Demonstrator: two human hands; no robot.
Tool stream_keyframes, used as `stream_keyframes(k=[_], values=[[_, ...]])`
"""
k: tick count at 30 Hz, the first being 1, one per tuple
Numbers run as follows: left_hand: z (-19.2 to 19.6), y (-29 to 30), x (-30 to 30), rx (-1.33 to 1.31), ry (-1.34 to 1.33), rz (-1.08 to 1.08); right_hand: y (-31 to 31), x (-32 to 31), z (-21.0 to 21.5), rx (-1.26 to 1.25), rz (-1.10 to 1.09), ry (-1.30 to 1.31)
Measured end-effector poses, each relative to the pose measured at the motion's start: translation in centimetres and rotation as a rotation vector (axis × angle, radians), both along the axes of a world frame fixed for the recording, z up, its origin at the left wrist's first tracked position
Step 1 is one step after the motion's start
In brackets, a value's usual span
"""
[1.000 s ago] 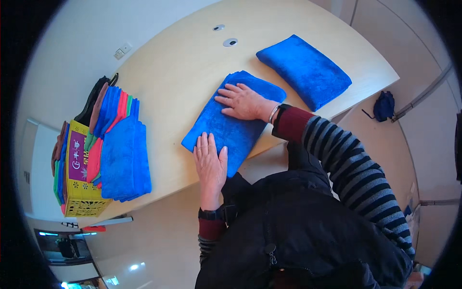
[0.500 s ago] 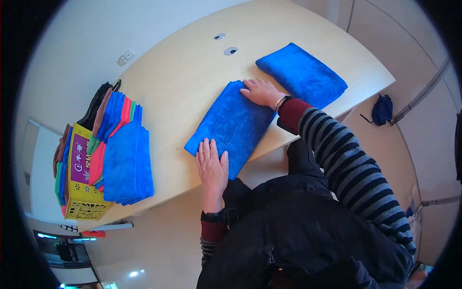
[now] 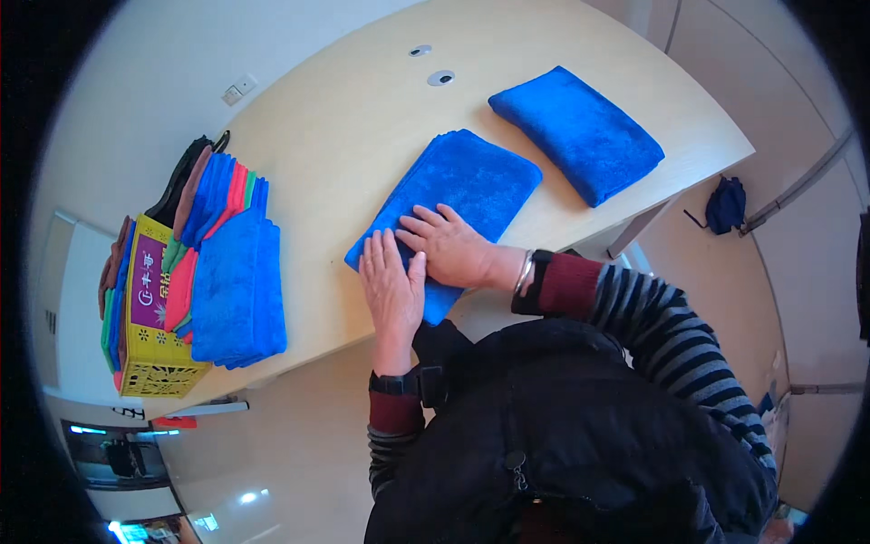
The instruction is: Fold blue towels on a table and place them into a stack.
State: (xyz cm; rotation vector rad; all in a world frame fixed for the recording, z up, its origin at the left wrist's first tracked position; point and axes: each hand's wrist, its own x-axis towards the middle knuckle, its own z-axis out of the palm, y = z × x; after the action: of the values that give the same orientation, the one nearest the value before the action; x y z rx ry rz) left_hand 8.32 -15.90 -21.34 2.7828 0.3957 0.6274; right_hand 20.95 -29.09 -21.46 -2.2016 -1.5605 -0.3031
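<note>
Right hand [image 3: 453, 247] back beside left hand [image 3: 391, 288], flat on blue towel [image 3: 471, 181]

Bright blue for the folded towel [image 3: 462, 195] under both hands, plain, without any pattern. Same bright blue for the second folded towel [image 3: 577, 131] further along the table. Pale beige for the table top [image 3: 335, 136], with two small round grey discs [image 3: 441, 78] in it. Yellow for the basket [image 3: 149, 349], with a purple label on the side. Blue, red, green and brown for the towels hanging over the basket [image 3: 227, 263], mostly blue. Dark red cuffs and grey-and-black stripes on the sleeves [image 3: 652, 326]. Black for the vest [image 3: 553, 444]. Silver for the bracelet [image 3: 524, 272], black for the watch [image 3: 399, 383].
</note>
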Motion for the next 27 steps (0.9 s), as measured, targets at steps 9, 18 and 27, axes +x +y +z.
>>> stream_keyframes(k=[9,18,27], values=[[-0.5,0.5,-1.0,0.001,0.254,-0.011,-1.2,6.6,-0.1,-0.132,-0.107,-0.09],[0.1,0.4,-1.5,-0.061,0.339,0.022,-1.5,9.6,-0.4,-0.163,-0.209,-0.117],[0.8,-1.3,-3.1,-0.079,0.384,0.068,-1.6,10.1,-1.0,-0.123,-0.297,-0.117]])
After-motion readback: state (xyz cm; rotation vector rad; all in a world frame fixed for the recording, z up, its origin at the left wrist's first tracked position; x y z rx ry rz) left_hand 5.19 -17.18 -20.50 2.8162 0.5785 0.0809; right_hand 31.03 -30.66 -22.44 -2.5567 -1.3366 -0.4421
